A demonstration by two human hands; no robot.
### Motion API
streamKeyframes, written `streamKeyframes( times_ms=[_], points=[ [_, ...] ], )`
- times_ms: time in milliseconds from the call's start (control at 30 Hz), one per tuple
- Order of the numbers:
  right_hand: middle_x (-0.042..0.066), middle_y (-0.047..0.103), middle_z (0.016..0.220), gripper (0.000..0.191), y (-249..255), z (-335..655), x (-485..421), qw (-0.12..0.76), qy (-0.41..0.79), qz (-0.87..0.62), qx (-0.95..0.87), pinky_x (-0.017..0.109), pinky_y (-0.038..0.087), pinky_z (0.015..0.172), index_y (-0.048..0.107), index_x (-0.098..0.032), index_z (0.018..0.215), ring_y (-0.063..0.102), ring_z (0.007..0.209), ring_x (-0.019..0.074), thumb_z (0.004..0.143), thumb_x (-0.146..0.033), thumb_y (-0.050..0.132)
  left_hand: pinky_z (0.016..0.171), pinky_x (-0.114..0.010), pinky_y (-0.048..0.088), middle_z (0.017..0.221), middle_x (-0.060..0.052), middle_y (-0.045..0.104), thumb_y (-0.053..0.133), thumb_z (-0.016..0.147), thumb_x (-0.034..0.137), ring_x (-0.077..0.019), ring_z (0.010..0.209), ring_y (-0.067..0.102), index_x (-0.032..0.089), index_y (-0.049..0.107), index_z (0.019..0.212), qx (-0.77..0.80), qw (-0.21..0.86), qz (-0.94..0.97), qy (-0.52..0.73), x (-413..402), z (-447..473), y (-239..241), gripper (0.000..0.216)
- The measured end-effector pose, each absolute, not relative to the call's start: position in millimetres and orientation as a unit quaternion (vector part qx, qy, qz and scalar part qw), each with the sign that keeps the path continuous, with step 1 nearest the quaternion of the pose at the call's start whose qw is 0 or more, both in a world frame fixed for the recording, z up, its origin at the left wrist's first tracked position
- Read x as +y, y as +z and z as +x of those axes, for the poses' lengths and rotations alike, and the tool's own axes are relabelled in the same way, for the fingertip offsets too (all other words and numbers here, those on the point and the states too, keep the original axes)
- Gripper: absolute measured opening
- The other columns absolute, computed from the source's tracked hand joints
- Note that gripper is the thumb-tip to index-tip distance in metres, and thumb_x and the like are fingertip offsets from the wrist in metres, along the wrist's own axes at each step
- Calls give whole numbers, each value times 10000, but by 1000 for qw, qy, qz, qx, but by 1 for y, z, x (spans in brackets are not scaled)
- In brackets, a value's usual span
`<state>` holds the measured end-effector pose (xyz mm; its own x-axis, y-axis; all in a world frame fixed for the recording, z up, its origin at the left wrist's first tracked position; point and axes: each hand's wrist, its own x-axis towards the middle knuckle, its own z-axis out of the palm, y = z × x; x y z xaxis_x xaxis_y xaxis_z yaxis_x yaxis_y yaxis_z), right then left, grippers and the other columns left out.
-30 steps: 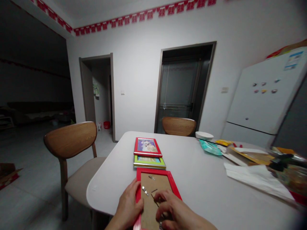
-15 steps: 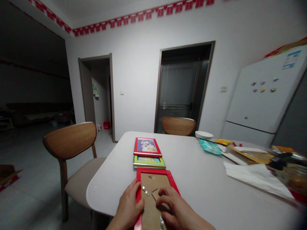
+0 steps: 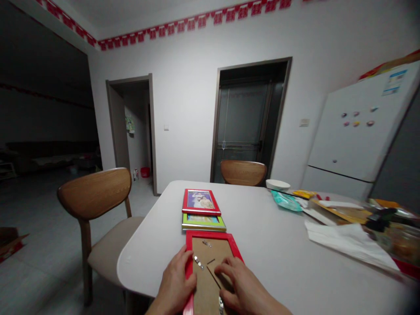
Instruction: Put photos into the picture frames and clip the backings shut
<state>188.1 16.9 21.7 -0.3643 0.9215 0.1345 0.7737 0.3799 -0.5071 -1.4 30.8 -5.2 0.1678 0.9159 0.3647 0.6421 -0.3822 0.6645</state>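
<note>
Both hands [image 3: 210, 284] cover the face-down frame [image 3: 211, 258] (bottom edge cut off).

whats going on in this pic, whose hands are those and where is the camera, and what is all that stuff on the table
No machine appears here. The camera sits on a person's head and looks forward and down, so the two bare hands at the bottom are that person's own.

The left hand grips the left edge of a red picture frame that lies face down on the white table, showing its brown backing board. The right hand rests flat on that board, with its fingers near a small metal clip.

Just beyond lie a green frame and another red frame with a photo, overlapping. To the right are a white bowl, a teal packet, white paper and more clutter, too blurred to name.

Around the table stand two wooden chairs, and a white fridge is on the right.
</note>
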Motion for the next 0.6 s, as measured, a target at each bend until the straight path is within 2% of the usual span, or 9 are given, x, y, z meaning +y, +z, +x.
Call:
streamKeyframes(
  times_ms=[600],
  points=[
    [45, 524, 859, 182, 21, 177, 28, 184, 120, -560, -799, 222, 373, 665, 600, -199, 789, 510, 750, 142, 666, -235, 472, 941, -267, 316, 1256, -52, 433, 476, 677, 147, -175, 1117, 420, 203, 540, 1041, 540, 181, 738, 362, 33, -2, -9, 374]
  ],
)
